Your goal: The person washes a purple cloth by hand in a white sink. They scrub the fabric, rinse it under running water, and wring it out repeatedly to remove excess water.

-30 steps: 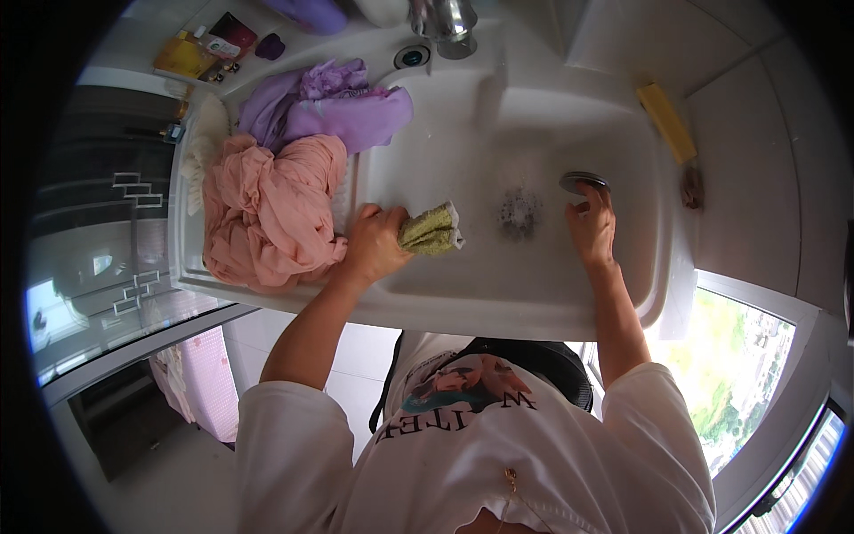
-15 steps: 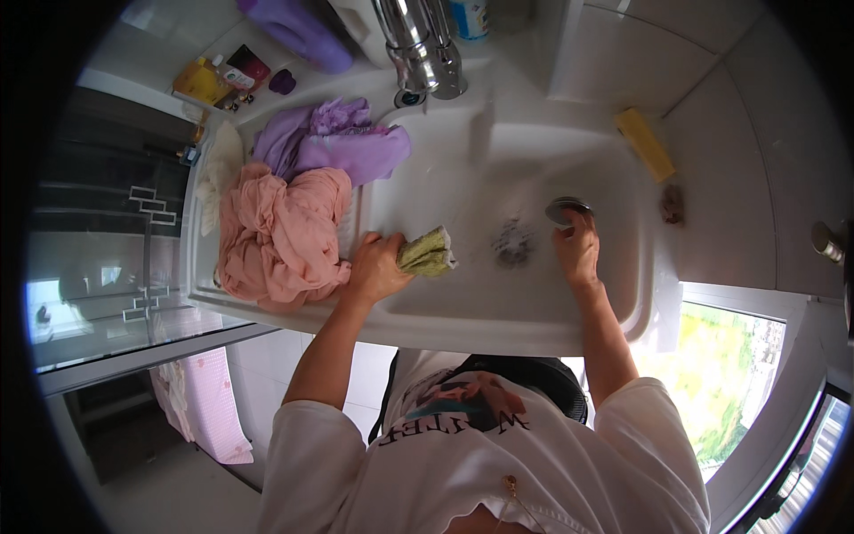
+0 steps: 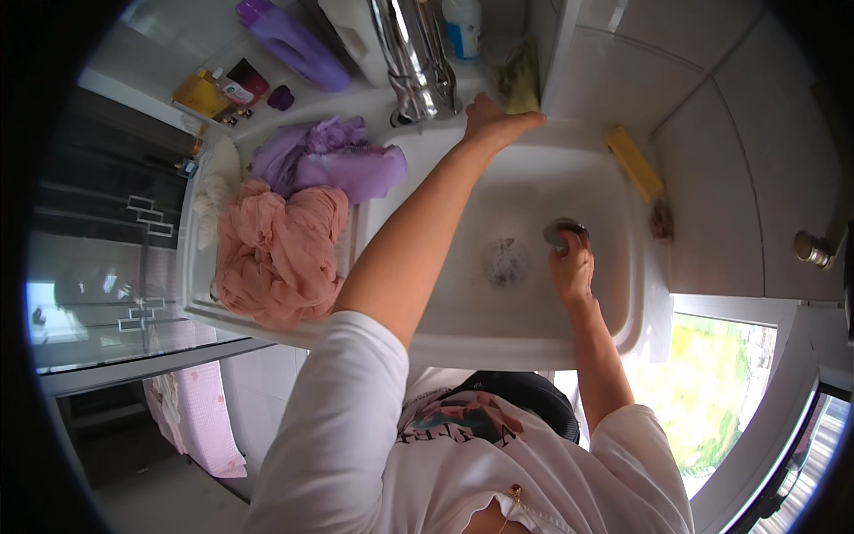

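My left arm stretches across the sink (image 3: 427,307) to its back right corner. There my left hand (image 3: 498,125) is against a green cloth (image 3: 523,78) on the ledge, fingers around its lower end; part of the fingers is hidden. Over the right side of the basin, my right hand (image 3: 574,267) is closed on a round metal sink plug (image 3: 564,233), held by its edge. Left of that hand, the drain (image 3: 506,262) lies uncovered, with whitish suds or water in and around it.
On the left drainboard lie a bunched pink cloth (image 3: 280,254), a purple cloth (image 3: 342,165) and a cream cloth (image 3: 216,191). The chrome faucet (image 3: 418,76) rises at the back beside a purple bottle (image 3: 302,49) and a blue-labelled bottle (image 3: 463,31). A yellow bar-shaped object (image 3: 634,163) rests on the right rim.
My left hand has moved the green cloth from the left of the basin to the back right corner. My right hand stays beside the drain with the sink plug, shifted slightly.
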`<state>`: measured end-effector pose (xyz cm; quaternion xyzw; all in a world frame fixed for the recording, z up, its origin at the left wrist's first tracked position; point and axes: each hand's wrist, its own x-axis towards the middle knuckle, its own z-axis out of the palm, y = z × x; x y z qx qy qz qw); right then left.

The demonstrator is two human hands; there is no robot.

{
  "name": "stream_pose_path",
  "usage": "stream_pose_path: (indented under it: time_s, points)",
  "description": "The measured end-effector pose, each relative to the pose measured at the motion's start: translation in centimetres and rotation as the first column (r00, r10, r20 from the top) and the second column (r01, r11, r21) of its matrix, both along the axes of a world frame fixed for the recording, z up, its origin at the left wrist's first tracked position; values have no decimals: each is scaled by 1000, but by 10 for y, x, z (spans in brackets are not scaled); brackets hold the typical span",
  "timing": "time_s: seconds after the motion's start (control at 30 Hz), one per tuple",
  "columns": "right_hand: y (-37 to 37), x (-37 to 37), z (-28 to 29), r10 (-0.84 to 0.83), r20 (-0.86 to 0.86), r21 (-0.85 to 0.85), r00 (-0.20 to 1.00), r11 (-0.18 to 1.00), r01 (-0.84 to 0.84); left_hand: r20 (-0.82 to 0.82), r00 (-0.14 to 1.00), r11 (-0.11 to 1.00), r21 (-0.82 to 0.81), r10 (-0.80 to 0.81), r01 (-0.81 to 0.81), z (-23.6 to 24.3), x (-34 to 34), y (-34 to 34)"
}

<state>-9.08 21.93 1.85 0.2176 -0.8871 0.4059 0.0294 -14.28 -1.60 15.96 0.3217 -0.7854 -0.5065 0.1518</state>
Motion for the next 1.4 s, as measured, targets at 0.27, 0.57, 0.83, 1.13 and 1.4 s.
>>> stream_pose_path:
  time_s: [0.27, 0.57, 0.83, 1.13, 1.4]
  points:
    - [-4, -6, -1, -3, 17, -2, 1000, 1000, 3, 392, 770, 550, -541, -503, 636, -65, 187, -28]
    - [-4, -5, 1, -10, 58, 64, 998, 998, 6, 485, 677, 394, -564, -554, 726, -68, 258, -61]
    - [-5, -6, 4, -1, 84, 48, 997, 999, -3, 411, 723, 409, -623, -555, 667, -72, 257, -62]
    - [-2, -5, 1, 0, 108, 59, 994, 998, -7, 401, 729, 426, -615, -555, 663, -74, 257, -63]
    - [7, -10, -16, -11, 86, 158, 996, 987, -3, 385, 744, 451, -613, -546, 649, -73, 263, -61]
